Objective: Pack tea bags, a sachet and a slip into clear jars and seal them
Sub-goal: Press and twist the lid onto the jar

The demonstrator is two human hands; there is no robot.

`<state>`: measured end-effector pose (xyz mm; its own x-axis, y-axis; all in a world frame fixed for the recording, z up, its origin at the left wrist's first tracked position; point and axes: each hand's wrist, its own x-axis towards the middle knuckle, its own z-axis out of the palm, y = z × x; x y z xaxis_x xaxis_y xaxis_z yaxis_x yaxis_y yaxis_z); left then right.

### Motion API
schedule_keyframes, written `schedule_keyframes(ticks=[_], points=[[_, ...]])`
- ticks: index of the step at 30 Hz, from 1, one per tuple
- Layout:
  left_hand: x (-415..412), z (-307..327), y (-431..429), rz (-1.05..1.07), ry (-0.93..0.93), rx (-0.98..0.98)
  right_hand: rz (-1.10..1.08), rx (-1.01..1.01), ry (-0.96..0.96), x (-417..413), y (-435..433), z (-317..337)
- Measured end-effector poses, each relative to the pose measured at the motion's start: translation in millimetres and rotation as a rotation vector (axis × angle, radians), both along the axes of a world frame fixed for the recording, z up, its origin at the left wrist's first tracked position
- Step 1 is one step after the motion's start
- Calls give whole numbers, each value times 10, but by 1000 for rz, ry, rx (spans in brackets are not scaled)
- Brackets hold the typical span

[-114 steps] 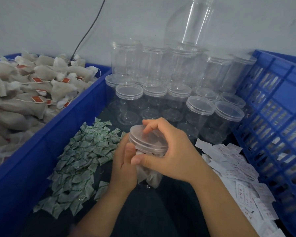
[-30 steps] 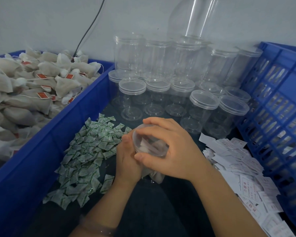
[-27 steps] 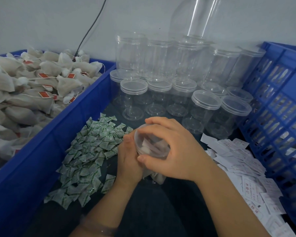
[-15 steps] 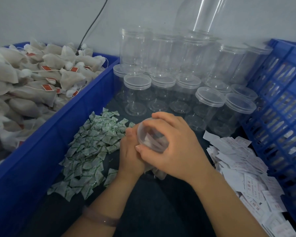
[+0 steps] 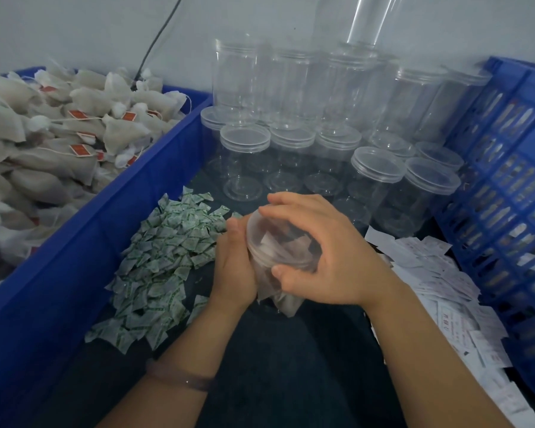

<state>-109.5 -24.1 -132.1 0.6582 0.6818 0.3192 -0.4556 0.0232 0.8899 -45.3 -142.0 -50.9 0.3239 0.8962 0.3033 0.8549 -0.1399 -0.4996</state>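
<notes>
A clear jar [image 5: 278, 291] filled with tea bags stands tilted at the middle of the dark table. My left hand [image 5: 235, 267] grips its side. My right hand [image 5: 318, 254] curls over the top and holds the clear lid [image 5: 275, 239] on its mouth. Green-and-white sachets [image 5: 161, 267] lie heaped to the left of the hands. White printed slips [image 5: 439, 282] are piled on the right. Loose tea bags [image 5: 53, 140] with red tags fill the blue bin at the left.
Several empty lidded clear jars [image 5: 377, 180] stand in rows behind my hands, with taller stacked jars [image 5: 238, 75] against the wall. The solid blue bin [image 5: 84, 242] walls off the left side. A slotted blue crate [image 5: 507, 193] closes the right. A black cable [image 5: 158, 35] runs up the wall.
The lid has gone down over the jar's mouth under my right hand, whose fingers have shifted around its rim. The jar stays in place in my left hand.
</notes>
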Motion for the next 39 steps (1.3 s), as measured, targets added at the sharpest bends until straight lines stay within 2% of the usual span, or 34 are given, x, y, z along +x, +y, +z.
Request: schedule_keyframes(ticks=[8,12,17,21,24,28,35,39], points=[[22,-4,-48,39,-57,56,-130,-58,9,-65,58,6],[16,-15,-44,75,-26,54,-269,-105,-114,-147,77,53],[24,-2,-43,107,47,28,-276,-284,-161,-194,-30,224],[35,-9,-36,108,13,37,-347,-218,-123,-130,-239,356],[30,8,-47,84,-24,59,-260,-136,-144,-136,-162,309],[12,7,-45,13,-70,67,-70,-228,-93,-193,34,198],[32,-31,-69,8,-53,46,-106,-296,-133,-196,-55,236],[35,-27,-45,-73,-27,-13,-72,-324,-35,-105,-126,270]])
